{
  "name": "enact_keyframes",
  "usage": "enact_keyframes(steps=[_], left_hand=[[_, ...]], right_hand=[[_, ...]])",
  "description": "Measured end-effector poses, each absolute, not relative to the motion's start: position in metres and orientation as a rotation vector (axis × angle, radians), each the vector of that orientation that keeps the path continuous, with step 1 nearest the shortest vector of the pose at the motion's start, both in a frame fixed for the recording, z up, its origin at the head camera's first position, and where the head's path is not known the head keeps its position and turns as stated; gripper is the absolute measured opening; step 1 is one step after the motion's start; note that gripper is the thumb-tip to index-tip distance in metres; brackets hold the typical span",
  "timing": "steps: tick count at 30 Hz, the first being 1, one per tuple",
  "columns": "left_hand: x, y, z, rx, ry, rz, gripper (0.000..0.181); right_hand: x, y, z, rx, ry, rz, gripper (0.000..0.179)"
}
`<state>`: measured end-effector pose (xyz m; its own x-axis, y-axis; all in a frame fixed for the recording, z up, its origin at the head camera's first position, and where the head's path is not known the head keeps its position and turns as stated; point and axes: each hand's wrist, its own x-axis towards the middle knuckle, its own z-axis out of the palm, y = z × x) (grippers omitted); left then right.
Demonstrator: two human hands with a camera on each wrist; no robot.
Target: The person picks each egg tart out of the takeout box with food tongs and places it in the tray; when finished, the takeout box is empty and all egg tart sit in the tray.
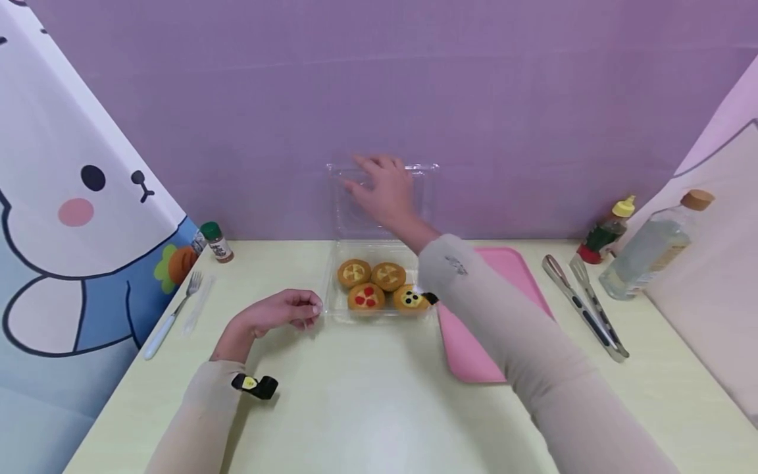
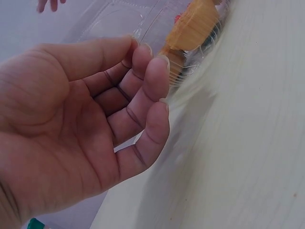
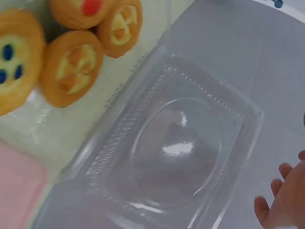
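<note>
A clear plastic clamshell container (image 1: 379, 250) stands unfolded, its lid (image 1: 349, 214) raised against the purple backdrop. Several small round tarts (image 1: 366, 297) sit in its base, some with a lattice top, one with red pieces, one with dark dots. At the base's left edge, my left hand (image 1: 283, 309) pinches the rim between thumb and forefinger; the left wrist view shows the other fingers (image 2: 155, 78) loosely bent. My right hand (image 1: 387, 191) is in front of the lid in the head view, fingers spread. In the right wrist view this hand (image 3: 286, 200) appears apart from the lid.
A pink tray (image 1: 474, 349) lies right of the container, partly under the right sleeve. Farther right are tongs (image 1: 583, 306), a sauce bottle (image 1: 606, 230) and a large clear bottle (image 1: 648, 250). A green-capped shaker (image 1: 216, 242) and fork (image 1: 172, 319) are at left.
</note>
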<state>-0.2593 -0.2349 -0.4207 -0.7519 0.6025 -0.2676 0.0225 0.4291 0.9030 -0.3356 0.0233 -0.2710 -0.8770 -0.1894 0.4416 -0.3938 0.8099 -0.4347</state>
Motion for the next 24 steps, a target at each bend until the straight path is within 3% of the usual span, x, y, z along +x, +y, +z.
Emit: enact_keyframes(steps=[9,17,24], left_hand=[[-0.262,-0.235,-0.421,0.498,2.119,1.319,0.031],[-0.261,-0.239,-0.422,0.492,2.103,1.32,0.031],[-0.26,-0.241,-0.424,0.488,2.092,1.333,0.031]], right_hand=[[-0.306,0.1,-0.304,0.568,-2.487,1.477,0.066],[-0.304,0.16,-0.343,0.329,-2.475,1.488,0.064],[-0.313,0.177,-0.372,0.171,-2.487,1.398,0.056]])
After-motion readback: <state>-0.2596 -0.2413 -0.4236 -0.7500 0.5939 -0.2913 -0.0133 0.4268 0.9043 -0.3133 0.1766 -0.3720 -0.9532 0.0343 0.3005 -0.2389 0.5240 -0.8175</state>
